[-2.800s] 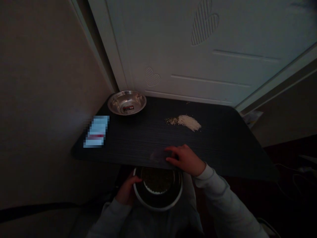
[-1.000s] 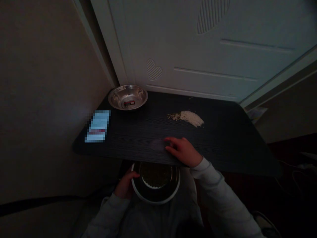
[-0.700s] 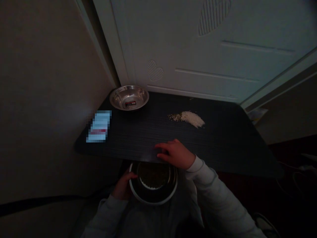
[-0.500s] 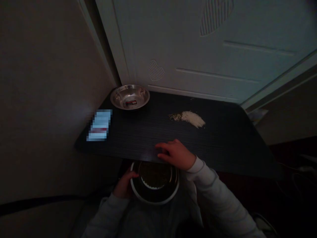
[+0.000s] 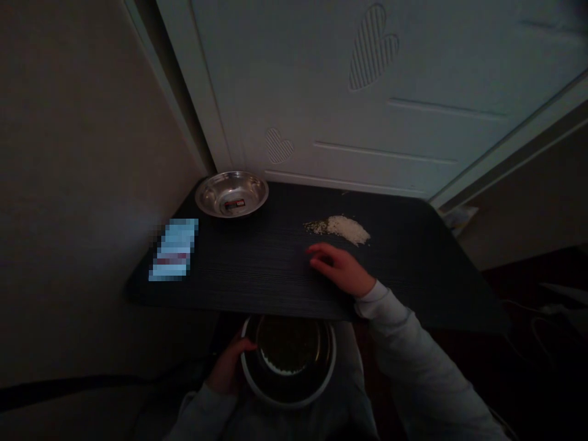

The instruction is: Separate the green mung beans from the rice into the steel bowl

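Observation:
My left hand point(image 5: 229, 367) grips the left rim of a round bowl point(image 5: 288, 401), its thumb over the edge. The bowl sits low at my lap, just under the near table edge, with dark greenish contents that are too dim to name. My right hand point(image 5: 342, 269) hovers over the dark table, thumb and forefinger apart, with nothing visible between them. Just beyond its fingers lies a pile of pale grains point(image 5: 346, 229), like rice. Small greenish grains point(image 5: 316, 226) are mixed into the pile's left end.
A shiny metal basin point(image 5: 232, 195) with a label inside stands at the table's back left. In front of it lies a pixelated bright rectangle point(image 5: 174, 250). The dark table point(image 5: 413, 263) meets a white panel point(image 5: 294, 86) with heart patterns; a wall point(image 5: 82, 153) rises on the left.
My right hand has moved from near the front table edge, above the bowl, toward the grain pile. The left hand keeps its hold on the bowl. The camera view has shifted slightly.

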`<action>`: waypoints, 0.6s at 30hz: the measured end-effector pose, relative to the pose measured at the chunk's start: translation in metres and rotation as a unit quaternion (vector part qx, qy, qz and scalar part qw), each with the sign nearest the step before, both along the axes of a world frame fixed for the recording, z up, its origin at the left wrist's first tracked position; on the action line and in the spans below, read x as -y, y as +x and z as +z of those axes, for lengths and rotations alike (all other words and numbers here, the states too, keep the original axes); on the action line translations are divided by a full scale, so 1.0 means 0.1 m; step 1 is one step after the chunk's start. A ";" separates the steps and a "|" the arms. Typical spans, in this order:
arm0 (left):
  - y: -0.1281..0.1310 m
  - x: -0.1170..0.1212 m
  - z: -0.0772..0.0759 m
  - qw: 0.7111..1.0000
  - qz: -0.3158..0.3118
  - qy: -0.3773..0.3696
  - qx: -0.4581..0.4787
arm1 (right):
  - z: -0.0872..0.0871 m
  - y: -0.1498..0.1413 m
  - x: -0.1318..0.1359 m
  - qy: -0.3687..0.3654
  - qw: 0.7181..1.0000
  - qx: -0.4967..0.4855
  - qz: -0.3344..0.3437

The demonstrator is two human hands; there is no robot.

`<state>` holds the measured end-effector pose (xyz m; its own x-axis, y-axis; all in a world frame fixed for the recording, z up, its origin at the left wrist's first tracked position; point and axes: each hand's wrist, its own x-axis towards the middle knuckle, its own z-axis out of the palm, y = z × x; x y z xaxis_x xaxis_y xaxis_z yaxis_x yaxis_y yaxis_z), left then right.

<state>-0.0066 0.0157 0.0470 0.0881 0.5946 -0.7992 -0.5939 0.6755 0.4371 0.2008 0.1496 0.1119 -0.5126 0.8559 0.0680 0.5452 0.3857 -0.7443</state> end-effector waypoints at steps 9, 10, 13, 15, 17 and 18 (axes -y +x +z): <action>0.04 -0.03 -0.07 1.000 -0.004 -0.007 0.002 | -0.10 0.29 -0.85 0.216 0.947 0.068 -0.227; 0.04 -0.04 -0.08 1.000 -0.002 -0.003 0.006 | -0.12 0.26 -0.88 0.225 0.945 0.085 -0.223; 0.05 -0.06 -0.10 1.000 -0.001 0.008 0.013 | -0.15 0.15 -0.89 0.242 0.941 0.125 -0.202; 0.06 -0.08 -0.10 1.000 -0.009 -0.001 0.006 | -0.17 0.11 -0.87 0.245 0.942 0.135 -0.184; 0.07 -0.10 -0.10 1.000 -0.017 -0.018 -0.004 | -0.18 0.09 -0.84 0.242 0.947 0.140 -0.158; 0.09 -0.11 -0.09 0.999 -0.018 -0.025 -0.009 | -0.18 0.10 -0.82 0.239 0.949 0.142 -0.146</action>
<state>0.0019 0.0266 0.0376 0.0942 0.5503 -0.8297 -0.5620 0.7172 0.4119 0.2104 0.2319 0.0935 -0.3137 0.8706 0.3789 0.8337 0.4435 -0.3289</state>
